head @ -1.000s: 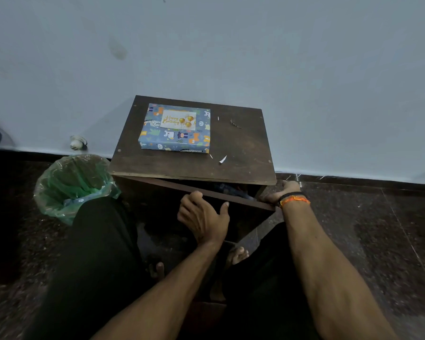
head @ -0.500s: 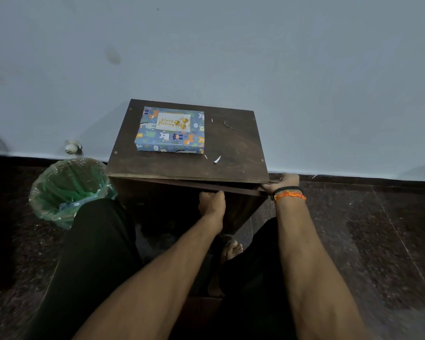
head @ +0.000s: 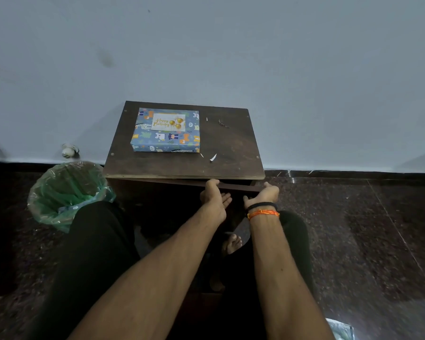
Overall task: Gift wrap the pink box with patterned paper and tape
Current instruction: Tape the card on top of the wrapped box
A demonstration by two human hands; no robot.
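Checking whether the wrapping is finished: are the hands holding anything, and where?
Not the wrapped box. Both the left hand and right hand touch the cabinet door's top edge; whether they grip is unclear.

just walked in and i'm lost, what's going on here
A person sits on the floor at a small dark table. A box wrapped in blue patterned paper, with a Happy Birthday card on top, lies on it untouched. The left hand and right hand are both at the drawer front under the tabletop.
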